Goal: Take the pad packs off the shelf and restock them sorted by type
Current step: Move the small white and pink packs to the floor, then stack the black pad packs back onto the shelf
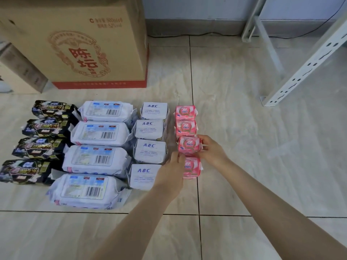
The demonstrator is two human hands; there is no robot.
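Four columns of pad packs lie sorted on the tiled floor (262, 147), four packs in each. From 9 o'clock toward the centre come the black packs (43, 141), glossy and printed with gold and pink lettering, then the large white packs (97, 158), long pillow-shaped plastic bags turned barcode up. Next are the ABC packs (150, 149), small squarish white bundles with blue letters, and the pink packs (185, 126), the smallest, in shiny pink film with a round pale emblem. All the wrappers look soft and crinkled, with gathered seams at the ends.

At 11 o'clock stands a brown cardboard box (78, 44) with red print and a red base band. At 2 o'clock a white perforated metal shelf upright (308, 61) slants down to the floor.

The right hand (212, 149) grasps the third pink pack (189, 146), its fingers curled round the pack's right side. The left hand (171, 169) is seen from the back, with its fingers bent against the left edges of that pack and the nearest pink pack (192, 168). I cannot tell whether it grips either one.
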